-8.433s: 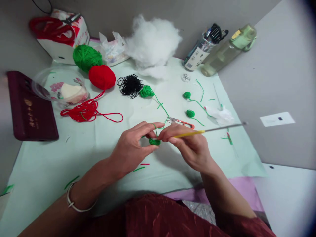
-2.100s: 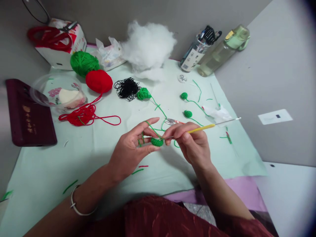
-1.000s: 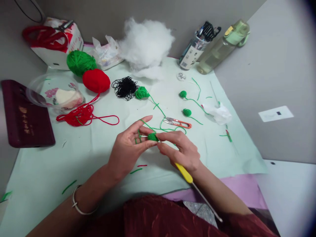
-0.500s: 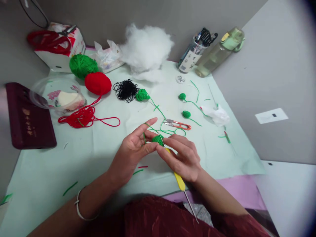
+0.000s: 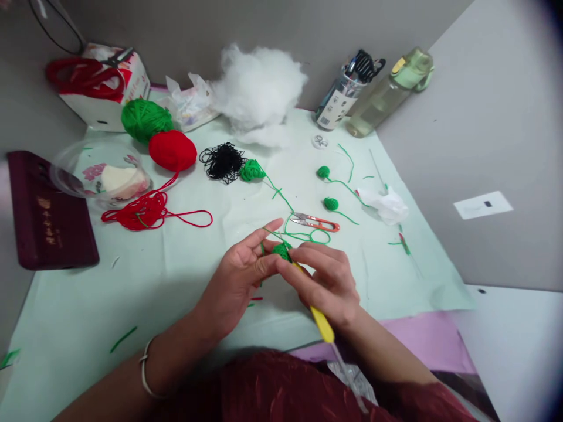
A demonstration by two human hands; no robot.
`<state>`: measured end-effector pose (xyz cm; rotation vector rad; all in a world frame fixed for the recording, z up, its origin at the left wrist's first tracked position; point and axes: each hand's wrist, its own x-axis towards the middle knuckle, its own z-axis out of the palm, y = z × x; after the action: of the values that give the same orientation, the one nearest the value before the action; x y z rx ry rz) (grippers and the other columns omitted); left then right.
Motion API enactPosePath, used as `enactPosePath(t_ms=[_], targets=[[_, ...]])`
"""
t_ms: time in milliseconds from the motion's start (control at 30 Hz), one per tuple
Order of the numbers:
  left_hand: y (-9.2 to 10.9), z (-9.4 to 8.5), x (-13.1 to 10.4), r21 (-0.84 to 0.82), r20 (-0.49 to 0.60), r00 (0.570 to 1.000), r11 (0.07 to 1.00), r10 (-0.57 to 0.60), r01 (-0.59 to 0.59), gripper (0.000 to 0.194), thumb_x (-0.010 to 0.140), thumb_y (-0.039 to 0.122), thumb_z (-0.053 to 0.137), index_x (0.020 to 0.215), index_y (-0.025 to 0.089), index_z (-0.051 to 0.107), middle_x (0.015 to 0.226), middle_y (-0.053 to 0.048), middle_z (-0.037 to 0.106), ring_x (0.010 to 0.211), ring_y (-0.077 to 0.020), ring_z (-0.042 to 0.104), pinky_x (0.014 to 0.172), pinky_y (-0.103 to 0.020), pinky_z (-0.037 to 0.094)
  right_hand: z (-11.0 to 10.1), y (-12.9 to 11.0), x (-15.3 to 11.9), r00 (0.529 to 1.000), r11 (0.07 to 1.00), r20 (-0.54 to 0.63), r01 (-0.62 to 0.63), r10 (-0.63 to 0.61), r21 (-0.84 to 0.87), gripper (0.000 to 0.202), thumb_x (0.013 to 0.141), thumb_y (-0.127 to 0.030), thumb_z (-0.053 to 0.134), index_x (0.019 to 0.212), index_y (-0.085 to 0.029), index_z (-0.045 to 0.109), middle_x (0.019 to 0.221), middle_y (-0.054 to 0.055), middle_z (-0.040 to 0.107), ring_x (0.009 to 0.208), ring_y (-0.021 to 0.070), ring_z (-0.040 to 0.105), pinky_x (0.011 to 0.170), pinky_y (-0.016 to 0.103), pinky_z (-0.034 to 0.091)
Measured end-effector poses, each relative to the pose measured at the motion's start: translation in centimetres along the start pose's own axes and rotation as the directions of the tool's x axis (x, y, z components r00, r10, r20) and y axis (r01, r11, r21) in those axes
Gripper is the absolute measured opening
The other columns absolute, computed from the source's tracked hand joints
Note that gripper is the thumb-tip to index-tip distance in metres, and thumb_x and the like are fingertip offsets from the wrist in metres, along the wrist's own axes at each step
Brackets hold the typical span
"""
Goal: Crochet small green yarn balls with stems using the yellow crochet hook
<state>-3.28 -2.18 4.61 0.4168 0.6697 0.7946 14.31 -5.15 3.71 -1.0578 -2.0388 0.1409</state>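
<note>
A small green crocheted piece (image 5: 281, 251) is pinched between the thumb and fingers of my left hand (image 5: 237, 272). Green yarn runs over the raised left index finger and trails toward a small green yarn bundle (image 5: 253, 170). My right hand (image 5: 328, 284) grips a crochet hook by its yellow handle (image 5: 322, 324); the hook's tip meets the green piece and is partly hidden by fingers. Just beyond the hands lie orange-handled thread snips (image 5: 315, 221) among loops of green yarn. Two small green crocheted balls (image 5: 324, 172) (image 5: 331, 203) with yarn tails rest farther back.
Behind are white stuffing (image 5: 260, 88), red yarn (image 5: 172, 150), green yarn (image 5: 146, 119), black cord (image 5: 223, 162), a pen holder (image 5: 338, 99) and a bottle (image 5: 387, 94). At left are a clear bowl (image 5: 65, 181) and dark red case (image 5: 53, 223); white tissue (image 5: 389, 205) lies right.
My left hand has shifted slightly right and its raised index finger sits a little lower. The lower end of the crochet hook has swung slightly right. Both hands keep their holds.
</note>
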Motion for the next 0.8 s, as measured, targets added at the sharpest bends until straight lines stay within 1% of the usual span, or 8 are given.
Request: enactPosePath(t_ms=[67, 133, 233, 333, 433, 500, 667, 800], targets=[[0.2, -0.1, 0.2, -0.057, 0.034, 0.998, 0.997, -0.058, 0.059, 0.076, 0.076, 0.034, 0.094, 0.145, 0.023, 0.065, 0.097, 0.000, 0.068, 0.085, -0.0121, 0.065, 0.085, -0.023, 0.053, 0.0, 0.2, 0.4, 0.991, 0.998, -0.133, 0.031, -0.024, 0.055, 0.040, 0.101, -0.011, 0.061, 0.133, -0.034, 0.071, 0.112, 0.004, 0.077, 0.097, 0.0198, 0.075, 0.080, 0.034, 0.067], [0.5, -0.3, 0.3, -0.061, 0.048, 0.998, 0.997, -0.046, 0.049, 0.075, 0.075, 0.030, 0.095, 0.144, 0.022, 0.065, 0.097, 0.000, 0.069, 0.086, -0.0123, 0.066, 0.086, -0.024, 0.053, 0.2, 0.2, 1.0, 0.968, 0.987, -0.246, -0.004, 0.044, 0.160, 0.031, 0.103, -0.014, 0.061, 0.123, -0.030, 0.077, 0.104, 0.004, 0.079, 0.091, 0.0188, 0.076, 0.074, 0.032, 0.066], [0.9, -0.7, 0.5, 0.014, 0.050, 0.998, 0.999, 0.036, -0.036, 0.074, 0.074, 0.024, 0.094, 0.142, 0.023, 0.066, 0.093, 0.002, 0.067, 0.088, -0.0126, 0.066, 0.086, -0.023, 0.052, 0.4, 0.1, 1.6, 0.951, 0.949, -0.263, -0.077, 0.162, 0.305, 0.025, 0.103, -0.017, 0.062, 0.117, -0.029, 0.079, 0.098, 0.005, 0.082, 0.089, 0.0214, 0.079, 0.074, 0.037, 0.066], [1.1, -1.3, 0.6, 0.140, 0.065, 0.989, 0.980, 0.132, -0.140, 0.070, 0.078, 0.021, 0.092, 0.143, 0.025, 0.066, 0.094, 0.002, 0.066, 0.090, -0.0119, 0.064, 0.084, -0.023, 0.051, -0.1, -0.1, 1.6, 0.949, 0.916, -0.223, -0.126, 0.223, 0.381, 0.025, 0.102, -0.016, 0.063, 0.116, -0.027, 0.080, 0.096, 0.005, 0.084, 0.091, 0.0236, 0.080, 0.079, 0.041, 0.066], [1.1, -1.9, 0.6, 0.247, 0.115, 0.977, 0.948, 0.178, -0.202, 0.065, 0.083, 0.022, 0.089, 0.144, 0.027, 0.065, 0.101, 0.002, 0.065, 0.091, -0.0113, 0.063, 0.083, -0.023, 0.051, -0.9, 0.0, 1.5, 0.933, 0.856, -0.162, -0.213, 0.321, 0.471, 0.022, 0.101, -0.015, 0.066, 0.112, -0.026, 0.081, 0.095, 0.005, 0.084, 0.089, 0.0222, 0.080, 0.079, 0.039, 0.066], [1.1, -2.1, 0.6, 0.303, 0.153, 0.970, 0.926, 0.186, -0.226, 0.063, 0.086, 0.023, 0.086, 0.145, 0.028, 0.064, 0.102, 0.001, 0.064, 0.093, -0.0118, 0.062, 0.085, -0.024, 0.050, -1.3, 0.1, 1.5, 0.911, 0.778, -0.101, -0.280, 0.401, 0.562, 0.019, 0.101, -0.017, 0.067, 0.108, -0.025, 0.083, 0.092, 0.005, 0.083, 0.084, 0.0203, 0.079, 0.076, 0.036, 0.066], [1.6, -2.2, 0.5, 0.439, 0.221, 0.956, 0.855, 0.193, -0.275, 0.057, 0.091, 0.024, 0.081, 0.145, 0.027, 0.064, 0.102, 0.001, 0.062, 0.096, -0.0135, 0.060, 0.091, -0.028, 0.047, -1.7, 0.5, 1.4, 0.831, 0.515, 0.077, -0.411, 0.551, 0.752, 0.016, 0.102, -0.021, 0.069, 0.101, -0.024, 0.084, 0.090, 0.002, 0.081, 0.073, 0.0158, 0.079, 0.071, 0.030, 0.066], [2.5, -2.3, 0.3, 0.577, 0.270, 0.947, 0.758, 0.175, -0.305, 0.052, 0.093, 0.023, 0.076, 0.143, 0.027, 0.065, 0.102, 0.000, 0.063, 0.098, -0.0160, 0.060, 0.093, -0.032, 0.047, -1.9, 0.6, 1.4, 0.802, 0.450, 0.114, -0.440, 0.587, 0.777, 0.014, 0.100, -0.022, 0.072, 0.097, -0.023, 0.085, 0.089, 0.003, 0.081, 0.070, 0.0149, 0.079, 0.069, 0.028, 0.066]])
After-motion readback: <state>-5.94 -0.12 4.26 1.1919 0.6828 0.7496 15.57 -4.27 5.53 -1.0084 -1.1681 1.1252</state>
